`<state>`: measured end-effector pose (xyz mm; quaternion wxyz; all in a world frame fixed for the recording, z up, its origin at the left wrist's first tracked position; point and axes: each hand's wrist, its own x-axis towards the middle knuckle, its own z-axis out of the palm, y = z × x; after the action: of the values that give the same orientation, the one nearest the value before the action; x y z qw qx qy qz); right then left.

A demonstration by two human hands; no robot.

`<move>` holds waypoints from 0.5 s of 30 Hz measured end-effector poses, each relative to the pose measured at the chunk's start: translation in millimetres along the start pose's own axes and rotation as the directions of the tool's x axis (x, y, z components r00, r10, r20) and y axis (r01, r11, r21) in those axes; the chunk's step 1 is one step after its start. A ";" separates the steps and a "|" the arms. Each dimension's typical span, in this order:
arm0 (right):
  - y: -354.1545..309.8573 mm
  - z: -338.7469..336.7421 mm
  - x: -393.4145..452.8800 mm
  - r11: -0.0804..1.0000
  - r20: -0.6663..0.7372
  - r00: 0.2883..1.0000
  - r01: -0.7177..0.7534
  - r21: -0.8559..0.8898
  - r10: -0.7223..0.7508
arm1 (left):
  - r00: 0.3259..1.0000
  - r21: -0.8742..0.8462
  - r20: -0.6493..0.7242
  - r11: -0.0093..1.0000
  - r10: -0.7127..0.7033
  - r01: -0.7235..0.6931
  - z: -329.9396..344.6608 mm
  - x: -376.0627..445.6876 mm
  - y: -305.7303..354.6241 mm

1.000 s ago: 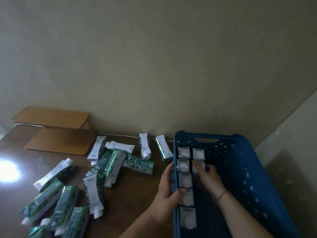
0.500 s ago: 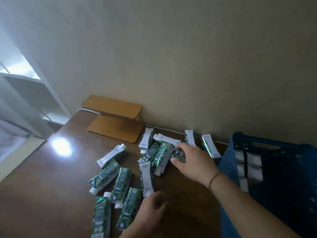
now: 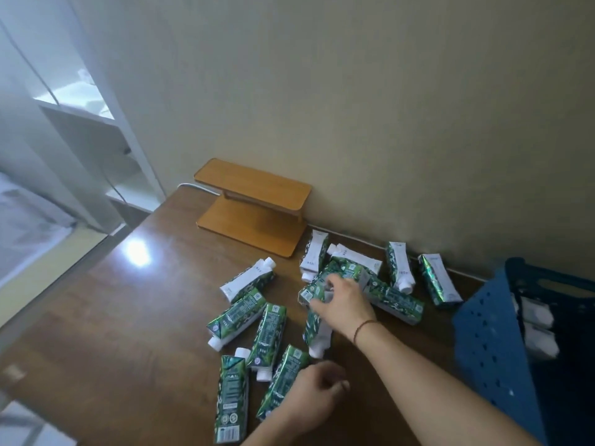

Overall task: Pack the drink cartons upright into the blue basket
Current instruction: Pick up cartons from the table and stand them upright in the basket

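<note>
About a dozen drink cartons lie flat on the brown surface point(image 3: 135, 317), so most of the packing looks undone. Only a few white carton tops point(image 3: 534, 313) show inside the blue basket point(image 3: 489, 342), which stands well to the right of both hands at the edge of the view; how many cartons it holds in all cannot be told, since much of its inside is dark and cut off.

The right hand point(image 3: 346, 302) reaches out over the middle of the pile, fingers curled around the end of a green carton point(image 3: 314, 289) that lies on top of others; it seems to be closing on it, though whether the carton is already lifted is not clear. Just beyond that hand lie more cartons near the wall, and one carton point(image 3: 317, 329) lies partly under the wrist.

The left hand point(image 3: 317, 395) sits nearer the body, loosely curled, resting on or just over the lower end of a nearer carton point(image 3: 283, 378); whether it grips it cannot be told. To its left lie several more cartons, among them a long one point(image 3: 231, 400) pointing toward the camera.

A small wooden stand point(image 3: 254, 204) sits far beyond both hands, against the wall.
</note>
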<state>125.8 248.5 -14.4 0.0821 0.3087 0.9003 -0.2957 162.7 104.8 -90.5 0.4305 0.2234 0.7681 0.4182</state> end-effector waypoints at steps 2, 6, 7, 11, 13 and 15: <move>3.4 -16.2 -0.2 0.989 -0.127 0.992 -0.001 0.149 0.020 | 0.999 -0.219 -0.028 0.975 -0.032 0.025 1.9 4.4 6.1; 13.4 -36.7 -17.5 0.656 -0.143 0.969 -0.024 0.755 0.200 | 0.984 -0.582 -0.170 0.811 -0.053 -0.057 -7.2 14.3 30.2; 17.6 -36.5 -23.5 0.495 -0.014 0.981 -0.087 0.865 0.196 | 0.982 -0.583 -0.187 0.807 -0.016 -0.098 -9.9 16.4 38.7; 43.5 -32.9 -44.1 0.668 0.067 0.990 -0.134 0.732 0.124 | 0.964 -0.679 -0.262 0.700 0.048 -0.219 -13.1 20.8 74.6; 53.5 -40.5 -51.8 0.851 -0.043 0.995 -0.056 0.521 0.092 | 0.954 -0.688 -0.297 0.685 0.038 -0.241 -7.2 18.5 86.7; 62.1 -54.4 -59.8 0.922 -0.155 0.988 0.041 0.384 0.021 | 0.947 -0.640 -0.304 0.713 0.105 -0.285 2.6 14.5 93.6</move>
<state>212.8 289.4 19.6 -0.0524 0.3365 0.8296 -0.4426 155.7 167.7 -20.0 0.3365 0.0783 0.5821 0.7361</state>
